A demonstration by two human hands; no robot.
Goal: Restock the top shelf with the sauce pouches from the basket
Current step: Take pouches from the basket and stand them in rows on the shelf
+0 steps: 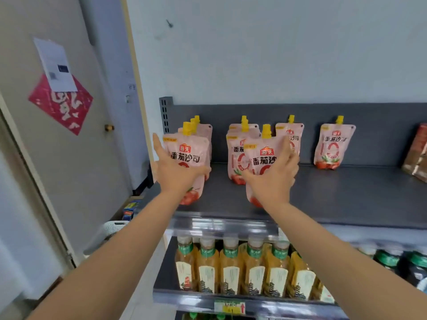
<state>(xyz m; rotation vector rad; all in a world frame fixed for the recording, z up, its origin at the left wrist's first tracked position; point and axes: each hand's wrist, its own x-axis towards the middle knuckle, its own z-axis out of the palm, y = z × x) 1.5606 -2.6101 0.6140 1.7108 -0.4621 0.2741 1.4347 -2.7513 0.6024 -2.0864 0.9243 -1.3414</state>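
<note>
Both forearms outstretched, left hand (178, 172) and right hand (272, 179) each with fingers clasping a sauce pouch (187, 155) upright over the top shelf (346, 195).

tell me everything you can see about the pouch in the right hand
The sauce pouch in the right hand is a pale pink, glossy flexible stand-up pack with a yellow screw cap on a top spout, a red logo, dark Chinese lettering and tomato artwork at its base. It is upright, at the front of the dark top shelf, in front of other pouches. The right hand grips it from the front, covering its lower middle; whether its base touches the shelf cannot be told.
</note>
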